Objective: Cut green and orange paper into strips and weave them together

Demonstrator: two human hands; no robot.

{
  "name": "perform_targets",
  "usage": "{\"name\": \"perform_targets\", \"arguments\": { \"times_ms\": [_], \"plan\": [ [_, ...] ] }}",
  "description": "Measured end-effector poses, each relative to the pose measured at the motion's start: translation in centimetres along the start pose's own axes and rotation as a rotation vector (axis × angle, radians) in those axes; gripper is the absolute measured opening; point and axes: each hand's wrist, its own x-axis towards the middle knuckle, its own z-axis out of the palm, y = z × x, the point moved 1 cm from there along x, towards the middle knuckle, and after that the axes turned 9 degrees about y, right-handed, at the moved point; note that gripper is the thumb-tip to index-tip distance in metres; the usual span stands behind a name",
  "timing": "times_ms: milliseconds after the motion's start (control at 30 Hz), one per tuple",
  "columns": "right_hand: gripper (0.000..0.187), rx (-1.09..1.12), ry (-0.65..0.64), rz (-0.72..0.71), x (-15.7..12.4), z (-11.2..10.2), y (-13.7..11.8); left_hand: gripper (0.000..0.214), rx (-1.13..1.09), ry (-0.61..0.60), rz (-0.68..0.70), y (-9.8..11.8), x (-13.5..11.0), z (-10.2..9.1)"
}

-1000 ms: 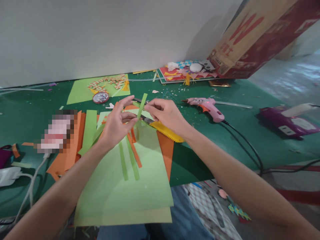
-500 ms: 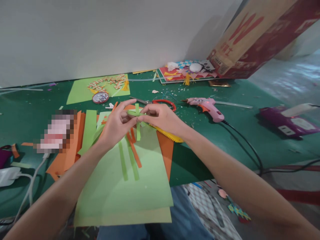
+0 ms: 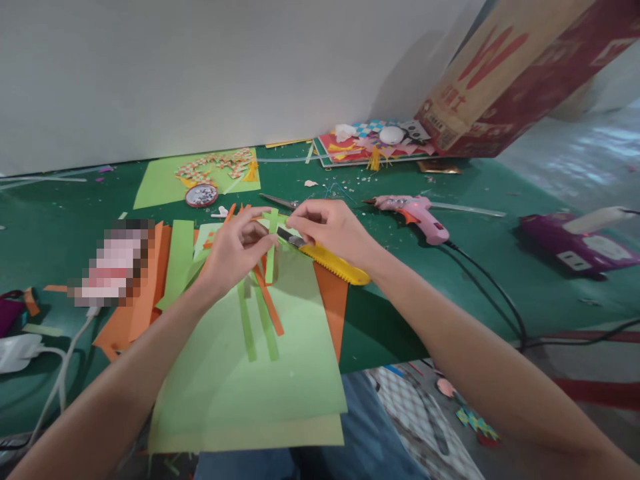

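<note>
Table (image 3: 450, 287), green, with craft work. At the rear right a cardboard box (image 3: 500, 73) leans over it, printed with a large red "W"; its smaller print is unreadable. A light green sheet (image 3: 240, 387) lies at the near edge over orange paper (image 3: 333, 300). Left hand (image 3: 233, 250) and right hand (image 3: 337, 230) meet above the sheet, the fingers (image 3: 304, 217) of both pressed together, pinching a paper strip (image 3: 271, 257). The strip is narrow, light green and folded crosswise at the top, its tail hanging between the hands. A pink glue gun (image 3: 415, 213) lies right of the hands, a yellow knife (image 3: 335, 265) under the right hand.
</note>
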Motion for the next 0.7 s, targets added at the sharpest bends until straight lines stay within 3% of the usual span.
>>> {"name": "perform_targets", "arguments": {
  "times_ms": [267,700],
  "plan": [
    [0.022,0.015,-0.128,-0.011,-0.33,0.46,0.08,0.027,-0.029,-0.015,0.006,0.32,0.00,0.06],
    [0.022,0.061,0.003,-0.006,-0.13,0.04,-0.27,0.026,-0.058,-0.005,0.016,0.72,-0.24,0.04]
  ]
}}
